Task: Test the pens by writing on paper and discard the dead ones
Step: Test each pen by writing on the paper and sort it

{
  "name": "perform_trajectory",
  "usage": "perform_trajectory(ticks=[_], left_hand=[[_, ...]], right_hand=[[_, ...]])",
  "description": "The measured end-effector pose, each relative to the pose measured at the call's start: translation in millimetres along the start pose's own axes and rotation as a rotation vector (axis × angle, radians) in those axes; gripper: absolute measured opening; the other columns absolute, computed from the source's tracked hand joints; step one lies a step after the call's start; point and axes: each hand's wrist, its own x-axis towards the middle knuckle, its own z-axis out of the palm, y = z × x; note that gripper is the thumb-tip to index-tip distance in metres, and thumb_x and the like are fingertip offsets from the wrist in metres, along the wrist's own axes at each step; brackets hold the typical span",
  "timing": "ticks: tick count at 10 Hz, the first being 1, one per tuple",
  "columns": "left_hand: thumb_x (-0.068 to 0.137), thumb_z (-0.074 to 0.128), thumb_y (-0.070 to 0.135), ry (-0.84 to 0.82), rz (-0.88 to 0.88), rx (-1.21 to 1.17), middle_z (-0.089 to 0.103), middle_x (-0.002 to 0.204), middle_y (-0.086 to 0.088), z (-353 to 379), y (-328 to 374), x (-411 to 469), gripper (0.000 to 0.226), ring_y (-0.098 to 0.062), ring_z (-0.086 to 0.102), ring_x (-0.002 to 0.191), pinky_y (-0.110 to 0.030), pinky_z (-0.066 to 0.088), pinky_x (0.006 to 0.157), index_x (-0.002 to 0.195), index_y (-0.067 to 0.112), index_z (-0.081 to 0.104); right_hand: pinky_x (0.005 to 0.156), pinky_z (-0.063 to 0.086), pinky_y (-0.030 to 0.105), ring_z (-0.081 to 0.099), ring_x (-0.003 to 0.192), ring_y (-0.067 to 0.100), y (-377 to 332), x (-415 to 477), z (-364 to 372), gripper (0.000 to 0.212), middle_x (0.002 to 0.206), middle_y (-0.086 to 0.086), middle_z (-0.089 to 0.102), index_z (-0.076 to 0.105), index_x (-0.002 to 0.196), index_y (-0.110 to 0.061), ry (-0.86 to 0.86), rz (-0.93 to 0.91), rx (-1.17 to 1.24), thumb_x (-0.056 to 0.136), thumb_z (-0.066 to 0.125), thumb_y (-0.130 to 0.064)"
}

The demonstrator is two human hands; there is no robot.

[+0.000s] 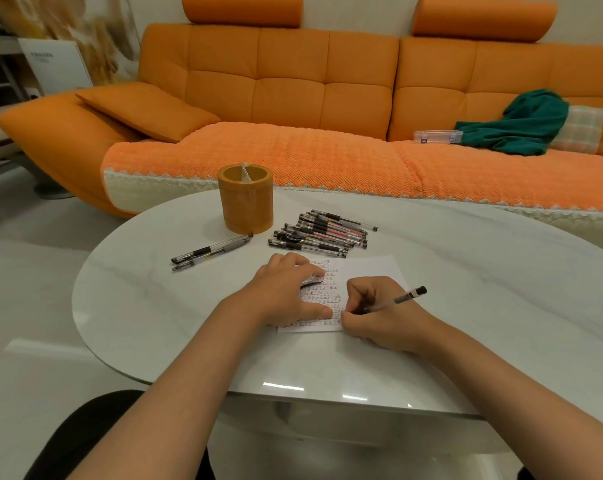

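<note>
Our right hand (379, 318) pinches a pen (397, 300), its tip down at the near edge of the paper (372, 268) to test the ink. At its nine o'clock our left hand (288, 289) lies flat, fingers straight, pinning the sheet. At twelve o'clock lies the pile of pens (322, 233), probably untested.

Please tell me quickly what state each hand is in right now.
Left hand: open, pressing flat on the paper.
Right hand: gripping a pen, tip on the paper.
</note>
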Motion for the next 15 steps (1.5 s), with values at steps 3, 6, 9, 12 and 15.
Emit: perform_trajectory(ticks=[3, 6, 9, 12, 15], left_hand=[[0.079, 0.066, 0.069, -0.002, -0.007, -0.003, 0.025, 0.157, 0.007, 0.2, 1.4, -1.0, 0.082, -0.017, 0.018, 0.143, -0.041, 0.024, 0.115, 0.15, 0.042, 0.033], [0.078, 0.066, 0.069, -0.003, -0.004, -0.005, 0.025, 0.157, 0.006, -0.1, 1.0, -1.4, 0.082, -0.018, 0.018, 0.143, -0.041, 0.024, 0.115, 0.149, 0.041, 0.034], [0.079, 0.066, 0.068, -0.002, -0.004, -0.01, 0.025, 0.156, 0.006, -0.1, 1.1, -1.8, 0.082, -0.018, 0.018, 0.143, -0.041, 0.025, 0.115, 0.149, 0.04, 0.035], [0.079, 0.067, 0.068, -0.001, -0.003, -0.014, 0.026, 0.156, 0.006, 0.0, 1.2, -1.3, 0.082, -0.018, 0.018, 0.143, -0.042, 0.026, 0.115, 0.149, 0.04, 0.035], [0.077, 0.067, 0.069, -0.002, -0.015, -0.024, 0.026, 0.156, 0.007, 0.8, 0.3, -0.7, 0.083, -0.018, 0.018, 0.143, -0.041, 0.026, 0.115, 0.149, 0.042, 0.035]], right_hand=[[0.046, 0.04, 0.022, 0.05, 0.047, 0.01, 4.9, -1.3, -0.4, 0.02, 0.055, -0.003, 0.058, 0.055, 0.067, 0.0, 0.04, -0.018, -0.001, 0.08, 0.069, 0.004], [0.047, 0.042, 0.025, 0.053, 0.048, 0.016, 6.0, -0.7, -1.2, 0.021, 0.057, 0.005, 0.059, 0.054, 0.066, -0.001, 0.002, -0.01, -0.001, 0.08, 0.069, 0.004], [0.047, 0.042, 0.024, 0.051, 0.05, 0.012, 5.3, -1.0, -0.8, 0.019, 0.06, 0.005, 0.06, 0.054, 0.069, 0.003, 0.011, -0.014, -0.018, 0.08, 0.069, 0.005], [0.047, 0.042, 0.023, 0.052, 0.049, 0.013, 4.7, -0.4, -1.1, 0.023, 0.056, -0.002, 0.06, 0.055, 0.065, -0.003, -0.024, -0.003, 0.022, 0.082, 0.068, 0.006], [0.044, 0.038, 0.023, 0.049, 0.049, 0.015, 2.7, 0.0, -3.4, 0.017, 0.061, 0.011, 0.057, 0.053, 0.07, 0.004, 0.028, 0.035, 0.123, 0.082, 0.064, 0.009]])
